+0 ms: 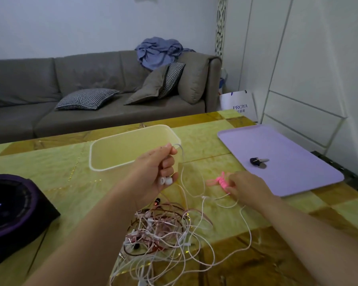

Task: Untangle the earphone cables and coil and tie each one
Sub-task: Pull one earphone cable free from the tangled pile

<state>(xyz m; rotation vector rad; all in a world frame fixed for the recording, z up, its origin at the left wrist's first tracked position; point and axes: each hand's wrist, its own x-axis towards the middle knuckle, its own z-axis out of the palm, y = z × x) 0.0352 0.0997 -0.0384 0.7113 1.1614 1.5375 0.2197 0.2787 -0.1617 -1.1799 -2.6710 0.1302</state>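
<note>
A tangle of earphone cables (163,230) is spread on the table (50,162). Beyond it, a white cable (183,168) and its earbuds (165,180) are gripped in the curled left hand (153,172). A pink bundle (220,180) is pinched at the right hand (246,186) fingertips.

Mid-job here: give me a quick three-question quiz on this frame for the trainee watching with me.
1. True or false: the left hand grips a white cable, with two white earbuds at its palm.
2. What lies on the purple tray? A) a coiled dark earphone B) a pair of scissors C) a phone
3. Fill in: the fingers of the right hand are on the pink ___ lying on the table beside the tray.

Key: 1 true; 2 A; 3 pink ties.
</note>
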